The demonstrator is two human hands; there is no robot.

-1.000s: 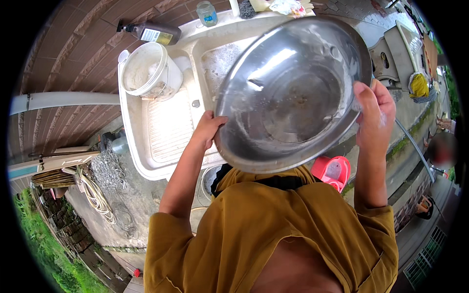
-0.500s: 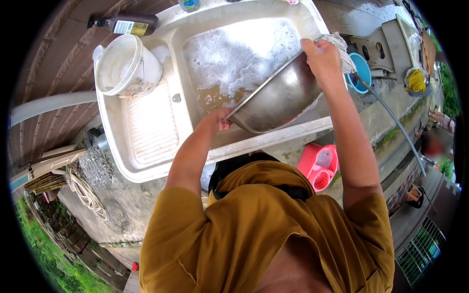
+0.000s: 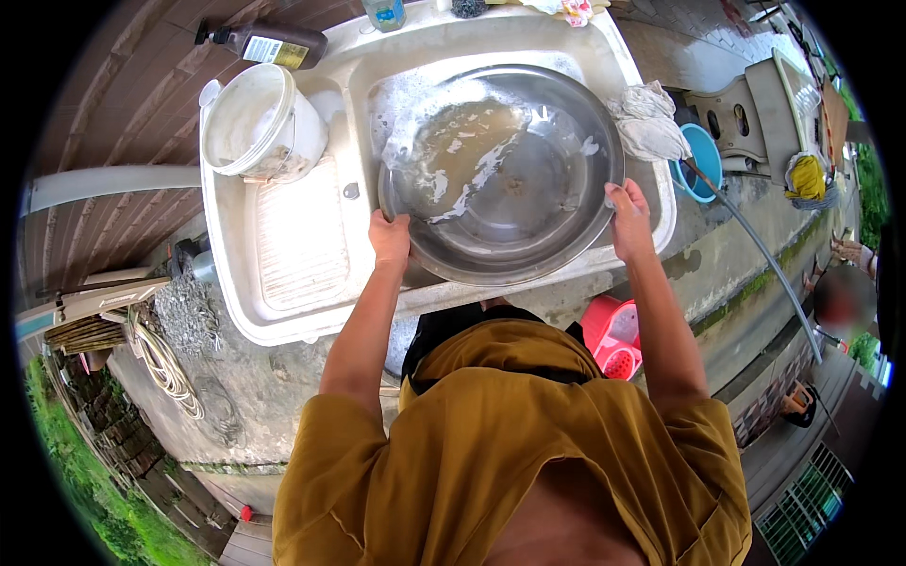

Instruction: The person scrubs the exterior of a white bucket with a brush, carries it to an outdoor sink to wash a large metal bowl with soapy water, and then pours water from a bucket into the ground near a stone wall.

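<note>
A large round metal basin (image 3: 538, 226) lies nearly level over the right bowl of the white sink (image 3: 247, 325), its inside facing up. Cloudy, brownish water with patches of foam sits in its far left part. My left hand (image 3: 390, 237) grips the rim at the near left. At the near right, my right hand (image 3: 629, 222) is closed on the same rim, thumb on top. A crumpled whitish cloth (image 3: 651, 123) rests on the sink's right edge, just beyond my right hand.
On the sink's left side, a white bucket (image 3: 304, 141) stands by the ribbed drainboard (image 3: 302, 245). Behind it lies a dark pump bottle (image 3: 274, 45). A blue basin (image 3: 700, 160) is beyond the sink's right edge, and a pink mop bucket (image 3: 613, 335) stands on the floor nearby.
The metal basin has gone from steeply tilted to nearly level, now showing water inside. My right hand has come down and nearer; my left hand has shifted slightly left.
</note>
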